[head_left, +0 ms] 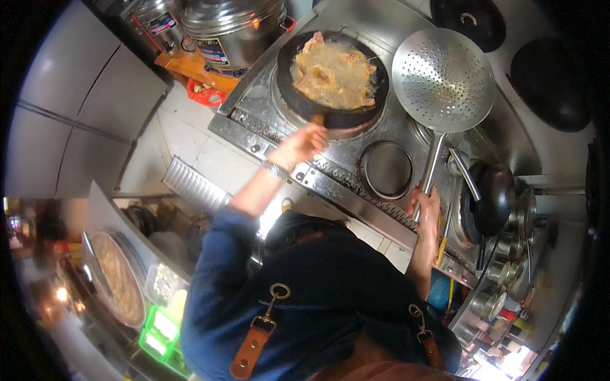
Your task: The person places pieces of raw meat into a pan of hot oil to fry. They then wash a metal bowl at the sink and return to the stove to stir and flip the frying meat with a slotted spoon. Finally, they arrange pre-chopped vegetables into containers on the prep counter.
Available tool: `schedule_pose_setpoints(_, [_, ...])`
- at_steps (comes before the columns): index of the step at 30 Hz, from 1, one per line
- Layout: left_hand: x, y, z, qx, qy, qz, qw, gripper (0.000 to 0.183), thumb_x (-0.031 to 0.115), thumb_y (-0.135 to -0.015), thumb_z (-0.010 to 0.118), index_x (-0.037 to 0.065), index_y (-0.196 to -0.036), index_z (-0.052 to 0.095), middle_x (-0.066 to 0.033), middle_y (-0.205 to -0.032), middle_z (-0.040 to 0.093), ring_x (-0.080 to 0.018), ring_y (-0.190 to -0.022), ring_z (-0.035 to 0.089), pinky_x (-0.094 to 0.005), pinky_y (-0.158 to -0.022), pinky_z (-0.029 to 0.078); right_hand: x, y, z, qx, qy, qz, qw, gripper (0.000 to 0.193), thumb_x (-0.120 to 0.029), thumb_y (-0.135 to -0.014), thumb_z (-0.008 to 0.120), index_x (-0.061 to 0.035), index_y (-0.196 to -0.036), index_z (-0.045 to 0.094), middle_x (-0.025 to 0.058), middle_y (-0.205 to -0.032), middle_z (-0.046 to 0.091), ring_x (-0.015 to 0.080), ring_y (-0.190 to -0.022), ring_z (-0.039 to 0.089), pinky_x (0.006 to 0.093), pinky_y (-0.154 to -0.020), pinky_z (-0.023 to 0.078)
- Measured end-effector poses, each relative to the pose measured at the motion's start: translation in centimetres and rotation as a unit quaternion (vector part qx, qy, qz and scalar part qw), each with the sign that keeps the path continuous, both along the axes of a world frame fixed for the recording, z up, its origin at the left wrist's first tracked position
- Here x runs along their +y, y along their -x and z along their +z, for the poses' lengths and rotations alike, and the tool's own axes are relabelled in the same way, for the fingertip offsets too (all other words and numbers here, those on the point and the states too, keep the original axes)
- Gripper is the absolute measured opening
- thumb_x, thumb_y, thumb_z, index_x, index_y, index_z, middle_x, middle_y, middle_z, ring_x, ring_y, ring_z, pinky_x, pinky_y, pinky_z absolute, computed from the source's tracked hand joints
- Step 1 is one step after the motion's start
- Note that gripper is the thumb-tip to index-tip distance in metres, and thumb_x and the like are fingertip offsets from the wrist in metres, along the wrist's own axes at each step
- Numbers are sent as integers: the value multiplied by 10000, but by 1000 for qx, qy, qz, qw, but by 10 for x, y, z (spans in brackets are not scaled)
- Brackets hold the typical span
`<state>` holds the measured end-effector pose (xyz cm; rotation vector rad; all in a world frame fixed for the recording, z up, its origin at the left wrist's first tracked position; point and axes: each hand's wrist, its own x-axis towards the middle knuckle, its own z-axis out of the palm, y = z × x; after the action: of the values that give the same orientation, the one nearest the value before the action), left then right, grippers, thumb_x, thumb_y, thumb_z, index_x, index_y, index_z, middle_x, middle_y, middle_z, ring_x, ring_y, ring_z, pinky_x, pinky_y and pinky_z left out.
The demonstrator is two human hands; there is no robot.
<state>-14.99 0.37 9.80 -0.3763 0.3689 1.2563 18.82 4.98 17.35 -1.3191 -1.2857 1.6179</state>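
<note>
Meat pieces (333, 75) bubble in murky oil inside the black wok (346, 119), set on the left of the steel stove (244, 108). I see the person's left hand (306, 146) curled tight around its handle at the near side. The right hand (426, 206) is closed on the shaft of a perforated strainer (443, 82), raised right of the wok. Far left, a big steel pot (238, 39) stands.

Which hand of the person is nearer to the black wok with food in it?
Left. The left hand is at the near edge of the wok, at its handle; the right hand is farther off, to the right, holding the strainer.
</note>
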Motion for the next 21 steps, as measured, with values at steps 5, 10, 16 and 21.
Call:
schedule_pose_setpoints(5, [11, -13, -12, 42, 65, -19, 997, 176, 84, -866, 517, 92, -708, 440, 59, -590, 406, -43, -453, 379, -153, -364, 292, 7, 30, 5, -62, -33, 5, 998, 232, -59, -760, 508, 25, -969, 455, 66, -606, 479, 139, -382, 452, 261, -346, 364])
schedule_pose_setpoints(10, [16, -18, -14, 37, 17, -21, 999, 170, 84, -862, 510, 94, -700, 458, 43, -607, 414, -37, -478, 385, -159, -368, 288, 47, 57, -3, -149, -100, 25, 983, 169, -48, -762, 520, 24, -906, 467, 61, -551, 497, 150, -371, 475, 277, -342, 364])
schedule_pose_setpoints(16, [14, -26, -13, 46, 44, 6, 998, 172, 87, -860, 511, 92, -699, 449, 39, -616, 426, -38, -473, 374, -152, -376, 286, 109, 86, -23, -227, -186, 51, 955, 169, -62, -756, 544, 32, -861, 451, 75, -533, 505, 155, -383, 503, 305, -348, 380])
schedule_pose_setpoints(21, [20, -32, -12, 40, 14, 5, 999, 167, 79, -856, 520, 85, -709, 442, 43, -616, 413, -46, -476, 372, -155, -378, 268, 151, 94, -40, -297, -227, 83, 924, 235, -80, -750, 573, 60, -889, 445, 101, -535, 528, 174, -389, 526, 325, -356, 396])
